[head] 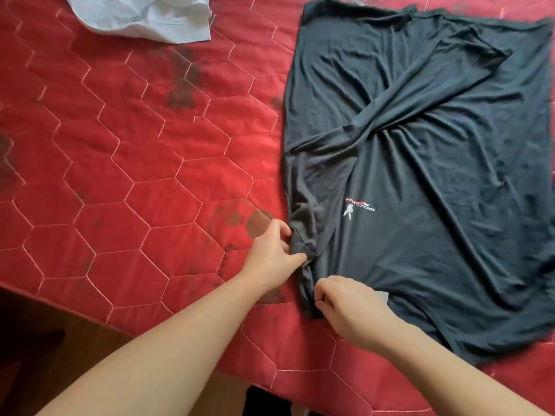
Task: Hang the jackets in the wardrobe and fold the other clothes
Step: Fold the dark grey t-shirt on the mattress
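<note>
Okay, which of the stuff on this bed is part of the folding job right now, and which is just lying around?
In the job:
- dark T-shirt, spread out on the quilt
- left hand, pinching its bunched sleeve
- right hand, pinching the edge beside it

Lying about:
- pale blue garment, crumpled at the top edge, untouched
- red quilt, only the work surface

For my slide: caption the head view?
Both hands pinch a dark T-shirt's bunched edge on a red quilt.

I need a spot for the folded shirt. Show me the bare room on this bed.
Bare quilt spans the left and middle, bordered by the white garment above and the dark shirt on the right. Crowded at the shirt's near-left corner, where both hands grip it.
</note>
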The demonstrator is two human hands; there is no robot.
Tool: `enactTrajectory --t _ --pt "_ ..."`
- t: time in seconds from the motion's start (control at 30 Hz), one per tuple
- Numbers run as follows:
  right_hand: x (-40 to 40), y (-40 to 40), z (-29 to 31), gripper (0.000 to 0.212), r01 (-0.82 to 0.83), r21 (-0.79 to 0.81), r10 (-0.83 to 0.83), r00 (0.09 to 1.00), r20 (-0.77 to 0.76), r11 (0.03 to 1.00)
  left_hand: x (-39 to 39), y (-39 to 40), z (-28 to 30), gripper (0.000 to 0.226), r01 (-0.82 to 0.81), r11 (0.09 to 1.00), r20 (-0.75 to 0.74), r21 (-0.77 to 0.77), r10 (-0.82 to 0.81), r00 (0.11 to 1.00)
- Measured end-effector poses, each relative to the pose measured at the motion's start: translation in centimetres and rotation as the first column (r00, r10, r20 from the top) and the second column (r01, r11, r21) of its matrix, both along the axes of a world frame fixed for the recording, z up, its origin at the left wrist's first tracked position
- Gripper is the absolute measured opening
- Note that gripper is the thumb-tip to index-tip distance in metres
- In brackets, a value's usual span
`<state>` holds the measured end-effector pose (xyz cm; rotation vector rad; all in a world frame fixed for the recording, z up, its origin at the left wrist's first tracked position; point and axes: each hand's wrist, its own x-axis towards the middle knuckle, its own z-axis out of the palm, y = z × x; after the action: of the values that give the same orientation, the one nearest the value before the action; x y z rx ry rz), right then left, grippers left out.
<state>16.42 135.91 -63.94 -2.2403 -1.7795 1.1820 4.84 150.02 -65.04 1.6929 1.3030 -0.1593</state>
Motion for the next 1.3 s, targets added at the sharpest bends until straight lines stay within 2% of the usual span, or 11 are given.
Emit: enactTrajectory --t 0.1,0.27,0.4,0.47,0.53,0.6,0.8,0.93,1.03,1.17,1.3 --pt "0.4 0.0 0.5 0.012 -0.050 -0.212 0.065 0.996 0.065 0.976 -0.3 -0.7 0.1 0.041 0.091 0.979 0.004 -0.184 -0.092 0.996" --pt "1.7 1.7 1.2 0.024 -0.181 -0.359 0.156 0.983 -0.099 0.916 -0.1 0.8 1.0 0.043 0.247 0.945 -0.087 -0.213 -0.270 0.959" --pt "3.2 3.0 1.3 0.027 0.005 -0.106 -0.010 0.999 -0.052 0.994 2.0 4.2 0.8 0.026 0.112 0.966 -0.121 0.235 -0.086 0.989" --pt "4.2 4.0 1.1 0.024 0.119 0.034 -0.117 0.992 -0.052 0.992 3.7 6.5 0.5 0.005 0.087 0.875 -0.018 0.477 -0.089 0.996" --pt "5.3 5.5 0.9 0.021 0.177 0.125 -0.171 0.984 -0.055 0.976 6.0 9.1 -0.1 0.017 0.117 0.781 0.031 0.613 -0.172 0.985" --pt "6.7 7.8 0.6 0.018 0.213 0.255 -0.211 0.977 -0.034 0.943 8.7 12.1 -0.8 0.034 0.220 0.736 -0.004 0.641 -0.283 0.959" --pt "12.2 20.2 -0.8 0.004 0.192 0.599 -0.294 0.953 0.076 0.778 12.6 20.7 -4.0 0.067 0.634 0.587 -0.397 0.504 -0.494 0.774" --pt "16.0 28.1 -2.6 0.020 0.104 0.615 -0.279 0.940 0.196 0.782 12.6 24.2 -4.8 0.070 0.634 0.491 -0.344 0.597 -0.558 0.755" --pt "18.2 33.6 -3.7 0.029 0.153 0.611 -0.340 0.918 0.202 0.777 13.8 26.7 -4.7 0.071 0.590 0.502 -0.277 0.632 -0.565 0.777" --pt "21.3 40.5 -5.4 0.052 0.353 0.392 -0.482 0.820 0.308 0.850 14.7 28.0 -5.2 0.074 0.598 0.474 -0.313 0.646 -0.550 0.774" --pt "22.9 44.8 -7.2 0.063 0.346 0.269 -0.434 0.794 0.426 0.899 14.6 28.0 -5.7 0.081 0.559 0.490 -0.274 0.669 -0.537 0.798"
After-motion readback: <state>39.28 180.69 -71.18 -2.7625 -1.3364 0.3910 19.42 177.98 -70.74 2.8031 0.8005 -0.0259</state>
